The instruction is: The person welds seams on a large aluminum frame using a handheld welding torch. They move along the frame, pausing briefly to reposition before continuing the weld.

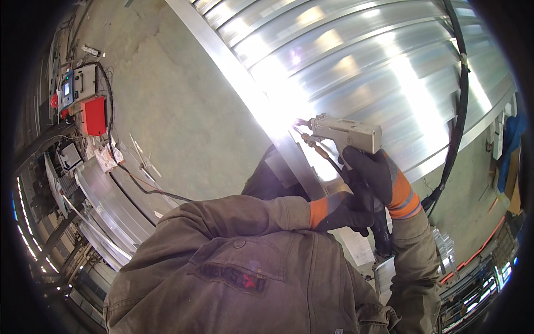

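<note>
My right hand (371, 171), in a black glove with an orange cuff, is closed round the handle of a grey handheld welding gun (356, 134). The gun's nozzle points left at a metal frame rail (236, 72), where a blinding white glare hides the seam. A thin feed tube (321, 151) runs beneath the nozzle toward the same spot. Lower down, my left hand (347, 212), gloved alike, crosses in front of my body and is curled at the thick black hose (382, 234) below the gun; its fingers are partly hidden.
Shiny ribbed metal panels (356, 61) fill the frame. A black cable (460, 106) crosses their right side. On the left stand a machine with a screen (78, 86), a red box (93, 116) and stacked metal profiles (111, 197). Another cable (111, 133) trails over the floor.
</note>
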`<state>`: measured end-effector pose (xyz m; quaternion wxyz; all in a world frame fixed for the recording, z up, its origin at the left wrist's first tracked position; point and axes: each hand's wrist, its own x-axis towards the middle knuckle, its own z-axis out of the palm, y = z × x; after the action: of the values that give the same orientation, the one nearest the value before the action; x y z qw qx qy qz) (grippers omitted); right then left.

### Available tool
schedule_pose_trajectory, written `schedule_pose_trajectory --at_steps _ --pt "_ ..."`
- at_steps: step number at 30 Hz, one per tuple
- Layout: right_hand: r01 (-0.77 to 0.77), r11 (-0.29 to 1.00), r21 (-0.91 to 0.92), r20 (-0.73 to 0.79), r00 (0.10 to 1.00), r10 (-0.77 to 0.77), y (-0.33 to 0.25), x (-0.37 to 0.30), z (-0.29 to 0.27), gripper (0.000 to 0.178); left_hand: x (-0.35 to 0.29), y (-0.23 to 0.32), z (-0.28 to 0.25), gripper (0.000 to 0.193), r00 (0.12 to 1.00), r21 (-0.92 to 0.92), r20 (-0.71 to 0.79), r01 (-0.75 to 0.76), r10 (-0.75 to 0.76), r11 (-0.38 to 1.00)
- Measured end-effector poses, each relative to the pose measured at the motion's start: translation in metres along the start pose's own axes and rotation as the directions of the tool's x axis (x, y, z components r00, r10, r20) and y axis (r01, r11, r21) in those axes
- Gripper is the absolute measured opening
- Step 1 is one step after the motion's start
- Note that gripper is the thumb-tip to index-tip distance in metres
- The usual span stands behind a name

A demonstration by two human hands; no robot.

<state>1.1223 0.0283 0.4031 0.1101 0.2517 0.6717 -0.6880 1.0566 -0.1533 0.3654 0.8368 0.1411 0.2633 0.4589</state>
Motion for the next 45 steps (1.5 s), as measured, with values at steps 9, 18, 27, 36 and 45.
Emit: schedule_pose_trajectory --at_steps 9,18,27,36,45 --pt "-0.163 0.982 0.097 0.001 0.987 0.164 -0.012 -0.006 0.001 0.029 0.0 0.002 0.003 0.048 0.998 -0.091 0.007 0.062 -0.062 0.994" --pt "-0.341 0.906 0.253 -0.013 0.935 0.355 -0.024 -0.007 0.003 0.04 0.004 -0.007 0.007 0.047 0.996 -0.086 0.005 0.092 -0.092 0.992" --pt "-0.36 0.901 0.24 -0.018 0.927 0.375 -0.023 -0.012 0.004 0.039 0.001 -0.007 0.01 0.053 0.999 -0.019 0.021 0.03 -0.029 0.999" --pt "-0.355 0.902 0.246 -0.006 0.93 0.368 -0.023 -0.019 0.004 0.04 0.005 -0.008 0.018 0.056 1.0 -0.019 0.002 0.026 -0.026 0.999" --pt "-0.331 0.915 0.23 -0.025 0.938 0.346 -0.022 -0.025 0.006 0.039 0.005 -0.01 0.02 0.057 0.999 -0.033 -0.001 0.04 -0.04 0.999"
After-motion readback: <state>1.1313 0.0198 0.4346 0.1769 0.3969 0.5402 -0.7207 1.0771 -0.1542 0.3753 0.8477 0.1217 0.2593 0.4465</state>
